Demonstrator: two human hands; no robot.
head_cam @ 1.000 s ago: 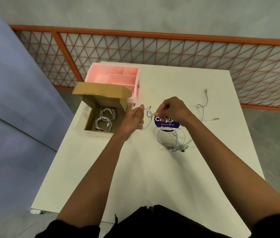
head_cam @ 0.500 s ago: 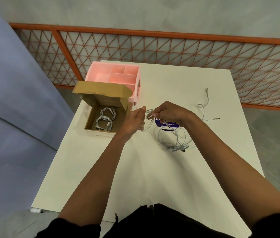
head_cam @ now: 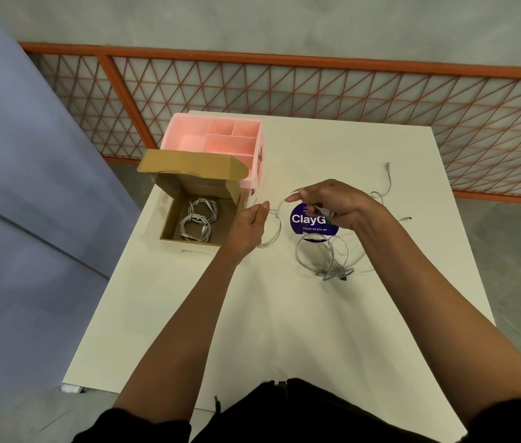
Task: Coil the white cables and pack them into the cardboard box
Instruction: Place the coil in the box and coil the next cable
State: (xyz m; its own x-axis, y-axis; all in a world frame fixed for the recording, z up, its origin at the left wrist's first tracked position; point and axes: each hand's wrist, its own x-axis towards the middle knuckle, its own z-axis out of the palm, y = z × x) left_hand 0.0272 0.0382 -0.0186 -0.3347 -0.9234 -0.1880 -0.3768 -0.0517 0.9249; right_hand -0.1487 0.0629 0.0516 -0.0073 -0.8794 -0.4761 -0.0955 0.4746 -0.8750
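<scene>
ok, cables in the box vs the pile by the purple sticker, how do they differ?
The boxed cables are wound into tight coils; the table pile lies in wide loose loops. The boxed cables sit inside the cardboard box; the table pile sprawls on the table, overlapping the purple sticker. Both are white.

The person is wearing a black top (head_cam: 284, 410) with short black sleeves (head_cam: 131, 426). The sleeves are ending just by the near edge of the surface (head_cam: 284, 314). Both arms (head_cam: 189, 314) are showing bare down to the fingers (head_cam: 294, 197).
</scene>
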